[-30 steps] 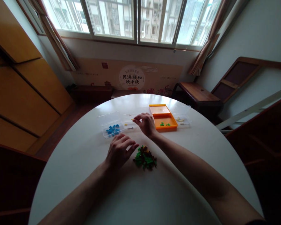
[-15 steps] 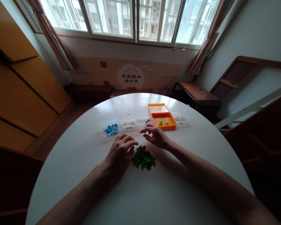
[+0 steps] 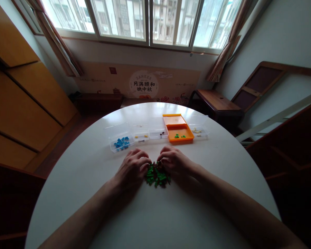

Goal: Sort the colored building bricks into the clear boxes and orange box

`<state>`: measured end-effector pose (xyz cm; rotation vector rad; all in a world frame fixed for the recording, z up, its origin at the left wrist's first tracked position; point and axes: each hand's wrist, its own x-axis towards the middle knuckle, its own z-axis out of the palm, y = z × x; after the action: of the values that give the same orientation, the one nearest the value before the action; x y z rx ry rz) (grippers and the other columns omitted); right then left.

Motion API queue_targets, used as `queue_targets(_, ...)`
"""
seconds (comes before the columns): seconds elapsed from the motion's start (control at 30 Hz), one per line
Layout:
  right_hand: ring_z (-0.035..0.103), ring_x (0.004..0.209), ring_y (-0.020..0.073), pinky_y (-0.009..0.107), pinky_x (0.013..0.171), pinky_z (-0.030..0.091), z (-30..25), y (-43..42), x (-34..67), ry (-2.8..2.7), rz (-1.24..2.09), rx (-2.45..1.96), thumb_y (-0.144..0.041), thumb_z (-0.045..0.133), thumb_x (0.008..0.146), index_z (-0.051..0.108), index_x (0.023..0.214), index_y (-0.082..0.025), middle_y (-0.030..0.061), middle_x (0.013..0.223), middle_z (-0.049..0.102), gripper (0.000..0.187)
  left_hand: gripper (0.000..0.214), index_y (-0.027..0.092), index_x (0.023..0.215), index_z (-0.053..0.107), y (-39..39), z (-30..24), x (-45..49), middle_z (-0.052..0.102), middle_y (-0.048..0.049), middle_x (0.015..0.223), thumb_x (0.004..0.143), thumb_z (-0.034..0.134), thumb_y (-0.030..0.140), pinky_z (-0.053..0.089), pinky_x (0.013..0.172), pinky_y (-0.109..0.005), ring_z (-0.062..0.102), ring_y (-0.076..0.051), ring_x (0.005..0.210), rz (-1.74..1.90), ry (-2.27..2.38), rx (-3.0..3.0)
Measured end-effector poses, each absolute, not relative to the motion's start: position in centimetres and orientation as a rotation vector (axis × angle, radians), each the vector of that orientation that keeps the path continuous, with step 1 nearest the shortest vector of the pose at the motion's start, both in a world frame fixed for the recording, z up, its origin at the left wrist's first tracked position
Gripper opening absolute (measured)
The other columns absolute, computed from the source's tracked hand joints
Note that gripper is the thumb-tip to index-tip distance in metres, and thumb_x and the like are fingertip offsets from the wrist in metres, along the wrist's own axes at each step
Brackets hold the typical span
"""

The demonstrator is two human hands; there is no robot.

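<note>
Leaning both hands in over the pile (image 3: pixel 159 178), with the left hand (image 3: pixel 135 162) at its far left edge and the right hand (image 3: pixel 175 160) at its far right edge. Bent at the fingers on both hands, neither spread wide nor balled into a fist. Apparently touching the pile with the fingertips, but too dark there to be sure; cannot tell whether gripping a piece in either hand.

Heaped loose on the table (image 3: pixel 67 173), mostly nearer than the hands, in green with dark brown mixed in.

Set out in a row beyond the hands, from left to right: blue pieces (image 3: pixel 121 142) in the 1st clear box (image 3: pixel 113 148), 2 yellow pieces (image 3: pixel 145 136) in the 2nd clear box (image 3: pixel 140 139), a few dark pieces (image 3: pixel 162 133) in the 3rd clear box (image 3: pixel 155 135), green pieces (image 3: pixel 176 136) in the orange box (image 3: pixel 181 139), and pale pieces (image 3: pixel 196 130) in the 4th clear box (image 3: pixel 200 135).

Likely at the picking step, judging by the bent fingers: working through the far side of the pile with both hands at once. For the next move, probably calls for a light, exact pinch on 1 small piece, without dragging along any neighbours.
</note>
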<state>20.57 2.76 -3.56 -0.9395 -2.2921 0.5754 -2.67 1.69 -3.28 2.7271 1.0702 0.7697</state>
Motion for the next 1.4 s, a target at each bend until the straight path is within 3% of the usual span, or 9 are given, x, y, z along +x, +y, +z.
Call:
queue_targets(0.47, 0.058, 0.078, 0.0137, 0.026, 0.074, 0.046, -4.3, 2.5, 20.1, -2.183, 0.555, -0.945, -0.002, 0.059, 0.075, 0.072, 0.085, -0.020, 0.0027, 0.084, 0.062, 0.024, 0.012, 0.022, 0.084, 0.070, 1.8, -3.1, -2.6, 0.067, -0.0032, 0.086, 0.088, 0.058, 0.023, 0.041, 0.081, -0.034, 0.053, -0.018, 0.085, 0.813, 1.037, 2.760)
queue_targets(0.7, 0.057, 0.074, 0.0128, 0.024, 0.071, 0.046, -4.2, 2.2, 19.4, -2.122, 0.575, -0.960, -0.008, 0.065, 0.077, 0.070, 0.087, -0.020, 0.0013, 0.082, 0.061, 0.017, 0.016, 0.019, 0.083, 0.067, 1.9, -2.7, -2.2, 0.066, -0.0036, 0.083, 0.091, 0.054, 0.023, 0.045, 0.079, -0.031, 0.055, -0.016, 0.082, 0.993, 1.055, 2.610)
queue_targets(0.93, 0.056, 0.069, 0.0138, 0.025, 0.066, 0.044, -3.9, 1.6, 18.3, -2.127, 0.378, -0.913, -0.019, 0.068, 0.080, 0.065, 0.082, -0.020, 0.0017, 0.077, 0.063, 0.004, 0.016, 0.018, 0.081, 0.064, 2.0, -2.9, -2.2, 0.064, -0.0030, 0.081, 0.091, 0.054, 0.026, 0.047, 0.075, -0.028, 0.057, -0.016, 0.081, 1.033, 1.073, 2.429)
queue_targets(1.4, 0.058, 0.073, 0.0160, 0.027, 0.069, 0.044, -4.0, 1.4, 17.8, -2.145, 0.253, -0.908, -0.027, 0.060, 0.089, 0.066, 0.085, -0.021, 0.0039, 0.080, 0.068, 0.010, 0.022, 0.018, 0.079, 0.065, 1.8, -2.7, -1.9, 0.065, -0.0040, 0.079, 0.092, 0.053, 0.031, 0.048, 0.074, -0.029, 0.058, -0.016, 0.079, 1.018, 1.058, 2.403)
